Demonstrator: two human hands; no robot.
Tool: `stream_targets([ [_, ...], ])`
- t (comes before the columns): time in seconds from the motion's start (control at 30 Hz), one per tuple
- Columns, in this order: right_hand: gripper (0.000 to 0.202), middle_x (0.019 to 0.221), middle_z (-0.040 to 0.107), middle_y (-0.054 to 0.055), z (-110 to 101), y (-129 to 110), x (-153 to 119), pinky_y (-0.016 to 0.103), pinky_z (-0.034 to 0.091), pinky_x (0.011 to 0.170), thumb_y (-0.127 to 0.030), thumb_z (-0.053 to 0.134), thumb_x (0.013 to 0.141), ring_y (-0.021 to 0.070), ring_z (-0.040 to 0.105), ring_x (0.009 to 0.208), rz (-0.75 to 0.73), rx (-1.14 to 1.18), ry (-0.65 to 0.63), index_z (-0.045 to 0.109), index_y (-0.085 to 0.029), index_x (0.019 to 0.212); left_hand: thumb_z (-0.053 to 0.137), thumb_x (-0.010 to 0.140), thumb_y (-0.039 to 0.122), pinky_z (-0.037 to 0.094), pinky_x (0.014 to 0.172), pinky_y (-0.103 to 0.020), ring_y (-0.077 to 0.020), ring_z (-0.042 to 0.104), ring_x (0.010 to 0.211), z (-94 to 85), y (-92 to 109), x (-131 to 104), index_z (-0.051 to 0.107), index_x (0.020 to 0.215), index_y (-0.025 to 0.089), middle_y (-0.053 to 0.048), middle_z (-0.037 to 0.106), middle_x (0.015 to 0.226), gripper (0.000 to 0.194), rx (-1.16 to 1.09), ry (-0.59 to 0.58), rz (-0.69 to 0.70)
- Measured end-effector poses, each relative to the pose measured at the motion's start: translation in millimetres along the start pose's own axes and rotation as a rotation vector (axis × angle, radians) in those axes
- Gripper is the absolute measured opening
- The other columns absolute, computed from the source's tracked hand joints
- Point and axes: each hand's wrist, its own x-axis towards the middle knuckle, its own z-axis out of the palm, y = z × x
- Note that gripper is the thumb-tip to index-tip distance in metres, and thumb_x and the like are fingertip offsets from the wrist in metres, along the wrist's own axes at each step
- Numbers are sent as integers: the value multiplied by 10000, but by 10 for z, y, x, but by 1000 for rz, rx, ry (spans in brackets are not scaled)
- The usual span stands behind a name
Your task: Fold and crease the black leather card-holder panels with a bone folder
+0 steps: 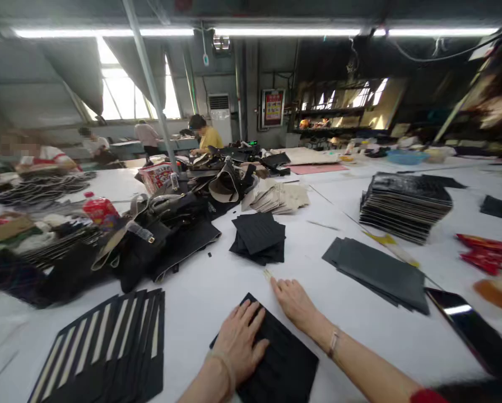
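Note:
My left hand [239,338] lies flat, palm down, on a black rectangular piece of material [285,364] that rests on the white table [217,280] right in front of me. My right hand [295,302] presses flat at the piece's far right edge, fingers together and pointing away from me. Neither hand grips anything. A thin pale sliver [268,274] lies just beyond my right fingertips.
A fanned row of black strips [108,347] lies at my left. Black sheets [381,271], a small black stack [259,238] and a tall stack [404,204] lie ahead. Bags and clutter [150,235] crowd the left. A phone [473,327] lies at the right. Other people work far back.

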Motion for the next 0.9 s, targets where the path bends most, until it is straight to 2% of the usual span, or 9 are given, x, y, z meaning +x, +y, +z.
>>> stream_targets([
  [0.1,399,915,601,93,-41,116,-400,346,415,697,-99,405,833,222,582,806,101,-26,12,484,-103,1224,523,848,521,425,894,-444,-302,500,1084,-75,115,37,554,1171,190,-101,549,1209,464,86,1,-128],
  [0.23,366,860,575,72,-105,177,-775,301,428,621,-137,344,882,191,595,739,213,-11,38,468,-118,1225,577,816,502,467,748,-498,-333,574,871,-179,137,24,631,971,119,-134,621,943,416,140,11,-264],
  [0.27,369,833,563,52,-129,166,-830,282,424,590,-136,321,892,170,594,698,250,16,58,452,-126,1237,570,829,475,464,769,-500,-330,574,888,-180,126,9,629,978,122,-131,624,953,388,144,21,-281],
  [0.33,369,804,538,21,-176,98,-908,258,412,531,-181,302,917,138,582,615,317,104,116,410,-142,1268,544,857,414,430,890,-483,-318,530,1050,-122,107,-26,586,1111,147,-121,589,1144,371,109,64,-227],
  [0.4,384,810,530,6,-193,-35,-971,246,405,499,-243,318,927,118,570,568,323,192,180,368,-168,1300,514,880,377,355,1018,-434,-285,396,1242,14,99,-54,452,1300,194,-65,426,1389,462,32,105,-86],
  [0.47,401,814,545,9,-147,-210,-1043,241,400,481,-251,349,906,115,570,560,240,196,228,369,-180,1300,459,912,374,289,1083,-414,-260,268,1333,178,101,-64,306,1404,223,-7,275,1485,537,-46,115,30],
  [0.6,413,725,576,6,56,-488,-1176,290,385,493,-176,443,800,153,560,567,46,-1,328,467,-155,1211,356,952,407,263,1104,-432,-251,253,1344,346,117,-24,256,1430,236,28,257,1484,518,-135,101,30],
  [0.73,355,811,620,41,37,-570,-1070,340,385,589,-193,493,799,195,558,700,26,-2,334,521,-127,1147,369,937,443,299,1090,-410,-240,331,1308,259,153,47,343,1395,278,51,367,1433,488,-211,78,-83],
  [0.9,258,983,624,46,-248,-595,-553,363,372,795,-124,414,842,197,517,880,133,255,220,569,-175,1042,334,944,379,231,1122,-412,-222,280,1336,187,194,73,353,1392,253,48,324,1451,466,-231,27,-107],
])
